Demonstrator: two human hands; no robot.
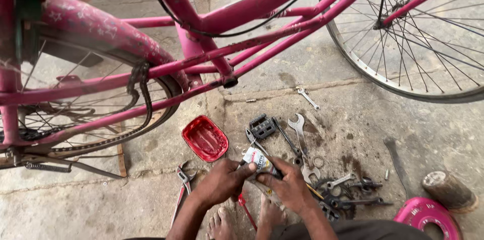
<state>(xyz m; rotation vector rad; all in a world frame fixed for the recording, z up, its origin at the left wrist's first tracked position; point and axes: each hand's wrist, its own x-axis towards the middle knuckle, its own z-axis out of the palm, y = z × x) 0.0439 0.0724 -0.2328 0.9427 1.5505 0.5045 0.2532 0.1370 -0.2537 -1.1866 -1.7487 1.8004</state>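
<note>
Both hands are down low over the cracked concrete floor (403, 129), working a small white squeeze tube with a printed label (258, 160). The left hand (222, 180) is closed around the tube's near end, thumb pressing on top, while the right hand (290, 184) pinches the other end, fingers curled tight. Honestly I'd keep that tube steady and squeeze from the back end, slow, so nothing squirts onto the tools. Wrists are bent inward, forearms coming up from the squat, bare feet (237, 222) just below. Just beside the tube sit the shallow red plastic tray (204, 138), a black pedal (262, 127) and a steel open-ended spanner (300, 134), with the pink bicycle frame (262, 3) above.
</note>
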